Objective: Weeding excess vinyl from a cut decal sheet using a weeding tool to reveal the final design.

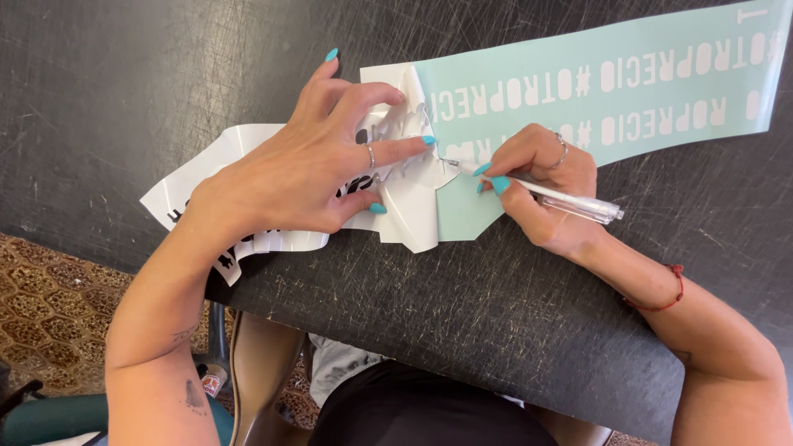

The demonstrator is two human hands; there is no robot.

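Observation:
A long mint-green vinyl sheet with white cut-out lettering lies across the black table. My left hand presses flat on the peeled white backing and sticker strip at the sheet's left end, fingers spread. My right hand grips a clear pen-shaped weeding tool like a pencil. Its metal tip touches the vinyl just right of my left index fingertip. A curled white strip with black shapes trails out under my left hand toward the table's left edge.
The table surface is dark and heavily scratched, and its front edge runs diagonally in front of me. Below it are my lap, a tan chair seat and a patterned brown floor.

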